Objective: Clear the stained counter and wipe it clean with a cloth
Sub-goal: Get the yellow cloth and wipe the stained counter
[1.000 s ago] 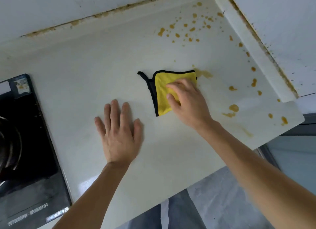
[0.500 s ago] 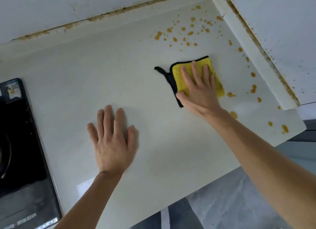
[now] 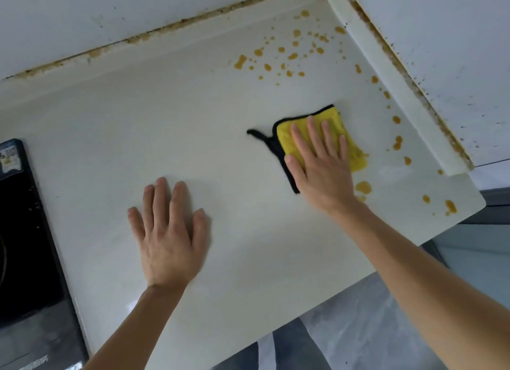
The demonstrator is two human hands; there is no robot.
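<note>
A pale counter (image 3: 165, 121) carries orange-brown stains: a scatter of drops (image 3: 292, 56) at the far right, a row of spots (image 3: 397, 142) along the right side, and a blot (image 3: 363, 187) close to my right wrist. A folded yellow cloth with black trim (image 3: 335, 121) lies on the right half of the counter. My right hand (image 3: 320, 162) presses flat on the cloth, fingers spread, covering most of it. My left hand (image 3: 168, 231) rests flat and empty on the bare counter, left of the cloth.
A black cooktop (image 3: 24, 245) is set into the counter at the left edge. A raised white upstand (image 3: 400, 93) with grimy joints borders the right side, and a tiled wall (image 3: 110, 16) the back. The counter's front edge (image 3: 317, 306) drops to a grey floor.
My right hand has flattened on the cloth and slid it to the right, over the smear and toward the right-side spots. My left hand has stayed planted.
</note>
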